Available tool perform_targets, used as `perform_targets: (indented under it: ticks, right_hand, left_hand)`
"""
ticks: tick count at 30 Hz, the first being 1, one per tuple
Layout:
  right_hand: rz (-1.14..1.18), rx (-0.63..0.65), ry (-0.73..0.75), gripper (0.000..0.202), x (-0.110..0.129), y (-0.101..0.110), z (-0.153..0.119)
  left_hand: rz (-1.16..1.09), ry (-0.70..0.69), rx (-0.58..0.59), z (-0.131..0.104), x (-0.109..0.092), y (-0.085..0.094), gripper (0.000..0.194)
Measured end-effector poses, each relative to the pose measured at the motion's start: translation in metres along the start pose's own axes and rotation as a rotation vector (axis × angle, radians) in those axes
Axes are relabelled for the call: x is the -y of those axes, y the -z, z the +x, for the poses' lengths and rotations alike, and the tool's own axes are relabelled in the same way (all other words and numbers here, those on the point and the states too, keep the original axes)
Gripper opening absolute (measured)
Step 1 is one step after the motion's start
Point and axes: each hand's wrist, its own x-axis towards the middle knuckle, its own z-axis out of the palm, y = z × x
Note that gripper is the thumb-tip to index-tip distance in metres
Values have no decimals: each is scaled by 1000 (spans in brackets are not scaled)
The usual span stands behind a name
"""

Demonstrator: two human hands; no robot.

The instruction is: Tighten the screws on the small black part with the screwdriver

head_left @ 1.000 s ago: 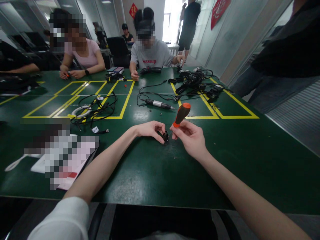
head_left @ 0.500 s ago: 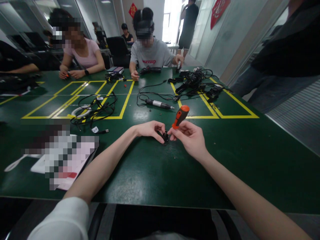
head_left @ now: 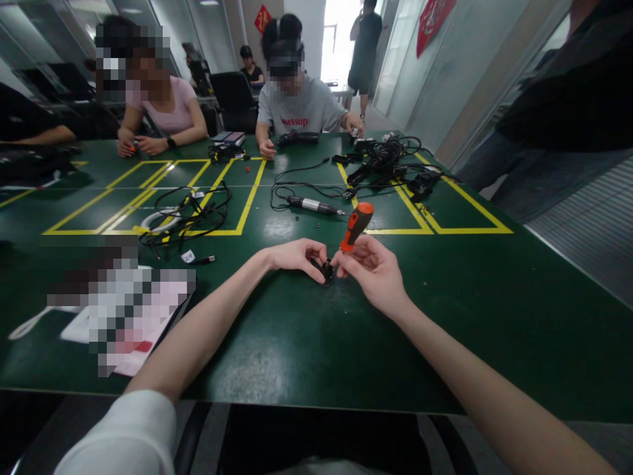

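A small round black part [head_left: 327,271] sits on the green table, with a short upright piece at its middle. Thumb and fingers of my left hand [head_left: 299,256] are curled around it and grip it from the left. My right hand [head_left: 376,270] is closed on a screwdriver [head_left: 359,224] with an orange and dark grey handle. The handle leans up and to the right above my fingers. Its shaft and tip are hidden behind the fingers, so I cannot tell whether the tip touches the black part.
Beyond my hands lies a silver and black pen-shaped power tool [head_left: 314,206] with a cord. Tangled black cables [head_left: 386,158] are heaped at the back right, more cables [head_left: 208,208] at left. Blurred papers [head_left: 148,323] lie near my left forearm. Two people sit across the table.
The screwdriver's handle has shifted slightly up and left, tilting a little with my right hand. My left hand keeps its place. A standing person in the background has moved left.
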Motion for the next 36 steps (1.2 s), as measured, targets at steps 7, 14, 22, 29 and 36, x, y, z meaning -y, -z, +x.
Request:
perform_targets:
  ticks: [7,14,22,29,36]
  right_hand:
    - [-64,-17,19,40,2,0,1]
    - [-16,21,11,44,0,-1,1]
    - [-68,-2,13,38,2,0,1]
    - [-94,3,39,38,2,1,1]
    - [-15,1,32,41,0,0,2]
  left_hand:
    - [6,2,25,-2,-4,-1,46]
    - [-15,-15,15,-1,-3,-1,46]
    - [-20,-2,10,-1,-2,-1,46]
    - [0,-14,27,-2,-3,-1,44]
    - [-23,-33,24,-1,-4,-2,49]
